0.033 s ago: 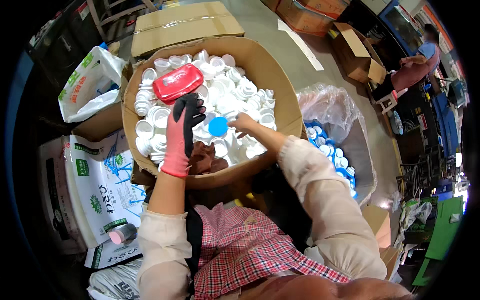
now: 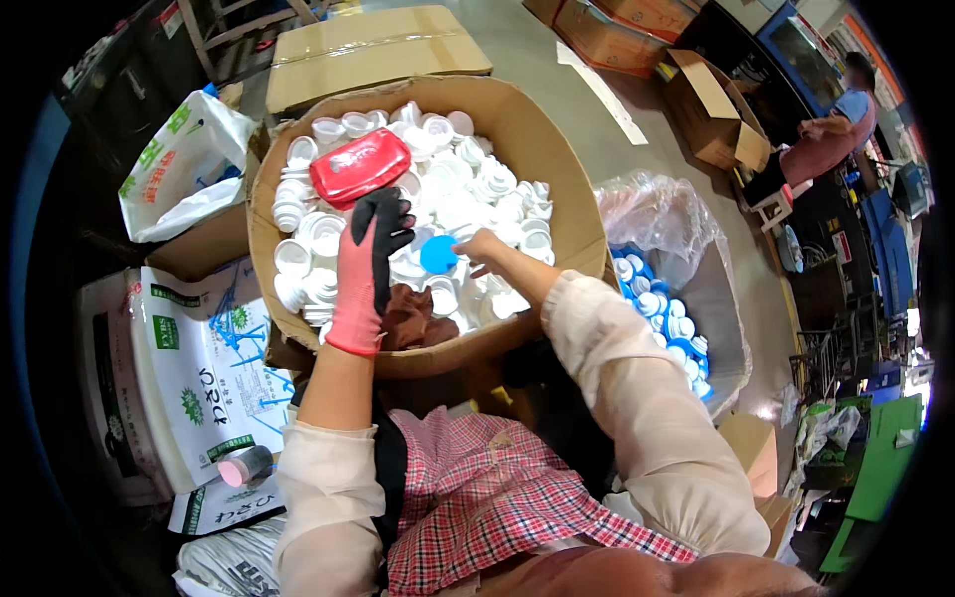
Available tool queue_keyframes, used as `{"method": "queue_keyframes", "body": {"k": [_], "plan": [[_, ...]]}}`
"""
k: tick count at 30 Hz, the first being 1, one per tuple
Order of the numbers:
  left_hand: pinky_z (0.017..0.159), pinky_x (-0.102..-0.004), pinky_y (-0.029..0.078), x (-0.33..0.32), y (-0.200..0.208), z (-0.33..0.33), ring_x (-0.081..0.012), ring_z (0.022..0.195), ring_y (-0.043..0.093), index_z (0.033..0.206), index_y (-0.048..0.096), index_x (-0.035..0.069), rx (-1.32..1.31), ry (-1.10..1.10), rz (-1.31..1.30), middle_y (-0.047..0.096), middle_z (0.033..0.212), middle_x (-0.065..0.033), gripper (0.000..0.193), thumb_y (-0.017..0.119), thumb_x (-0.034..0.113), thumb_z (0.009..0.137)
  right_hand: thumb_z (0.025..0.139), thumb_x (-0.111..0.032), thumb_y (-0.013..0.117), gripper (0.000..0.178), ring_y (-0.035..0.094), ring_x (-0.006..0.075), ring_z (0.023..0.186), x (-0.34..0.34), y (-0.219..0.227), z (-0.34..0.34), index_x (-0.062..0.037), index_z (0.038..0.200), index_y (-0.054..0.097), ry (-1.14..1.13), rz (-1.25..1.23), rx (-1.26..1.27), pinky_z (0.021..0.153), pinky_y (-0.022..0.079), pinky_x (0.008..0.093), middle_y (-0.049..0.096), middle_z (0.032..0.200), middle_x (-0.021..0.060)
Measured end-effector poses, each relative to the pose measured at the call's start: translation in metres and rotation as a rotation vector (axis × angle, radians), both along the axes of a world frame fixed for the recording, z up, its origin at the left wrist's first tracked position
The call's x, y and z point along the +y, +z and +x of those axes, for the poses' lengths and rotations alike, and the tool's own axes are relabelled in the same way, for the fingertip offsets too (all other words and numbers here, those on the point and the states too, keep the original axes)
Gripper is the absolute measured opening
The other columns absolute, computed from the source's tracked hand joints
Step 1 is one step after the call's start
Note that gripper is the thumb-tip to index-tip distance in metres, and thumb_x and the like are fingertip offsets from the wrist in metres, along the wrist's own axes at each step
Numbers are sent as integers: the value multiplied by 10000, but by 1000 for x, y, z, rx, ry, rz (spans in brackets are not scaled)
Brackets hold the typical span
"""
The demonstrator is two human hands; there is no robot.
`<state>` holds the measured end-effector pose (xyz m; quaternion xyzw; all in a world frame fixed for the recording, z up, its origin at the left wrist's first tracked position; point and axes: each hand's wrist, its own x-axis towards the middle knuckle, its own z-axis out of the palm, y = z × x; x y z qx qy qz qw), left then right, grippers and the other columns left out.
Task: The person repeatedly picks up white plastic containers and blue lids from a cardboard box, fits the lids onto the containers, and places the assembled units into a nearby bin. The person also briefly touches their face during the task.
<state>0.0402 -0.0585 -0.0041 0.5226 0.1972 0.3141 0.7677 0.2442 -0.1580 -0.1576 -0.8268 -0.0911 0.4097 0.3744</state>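
A big cardboard box (image 2: 557, 159) in front of me is full of white plastic caps (image 2: 453, 174). My left hand (image 2: 376, 234), in a pink and black glove, is over the caps with its fingers curled in; what they hold, if anything, is hidden. My bare right hand (image 2: 485, 251) pinches the right edge of a round blue disc (image 2: 439, 255), which faces up between the two hands. Just beyond the left glove, a shiny red pouch (image 2: 360, 166) lies on the caps. A brown cloth-like piece (image 2: 410, 316) rests at the box's near side.
At the right, a bin with a plastic liner (image 2: 657, 214) holds blue and white caps (image 2: 668, 316). Printed sacks (image 2: 199, 368) with blue sticks and a white bag (image 2: 184, 169) are on the left. A closed carton (image 2: 378, 45) stands behind; a person (image 2: 831, 129) sits far right.
The whole view has shifted slightly, so the box appears a little further right and lower. Both hands and the blue disc keep their places over the caps.
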Motion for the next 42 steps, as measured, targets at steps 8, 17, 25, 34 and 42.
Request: {"method": "queue_keyframes", "body": {"k": [8,17,25,34,42], "plan": [[898,-460,452,8,-12,-11,-280,1225,447,1403,401,125,181,131,-257,426,1366,-139,678,536,557,898,781,-93,754,186,588,145,643,34,61,-16,8,887,639,260,481,-312,594,483,280,619,730,51],[985,-717,337,23,6,-20,-532,1281,361,1288,442,50,-487,-363,-926,479,1305,-251,741,544,640,850,792,-364,751,493,633,275,981,-31,77,-1,-40,1142,628,800,46,-610,862,488,385,676,1034,148],[1042,-751,211,9,20,-12,-519,1321,304,1385,367,82,-647,-398,-1018,397,1391,-250,732,579,541,856,651,-221,809,525,630,352,983,-45,-34,-9,-88,1121,619,1441,-368,-430,803,492,446,666,1050,172],[810,-621,515,-5,6,-4,-450,1164,530,1258,501,-6,-326,-671,-755,532,1273,-266,752,512,637,869,724,-106,634,215,588,404,860,-38,102,-40,-5,889,542,416,322,-1097,735,499,459,595,900,205],[872,-578,499,-31,-2,12,-460,1166,528,1271,502,-23,-209,-530,-745,542,1263,-266,785,489,651,869,725,9,653,681,528,224,1128,-92,162,-62,-73,1352,400,401,886,-237,926,468,335,523,1243,102]]}}
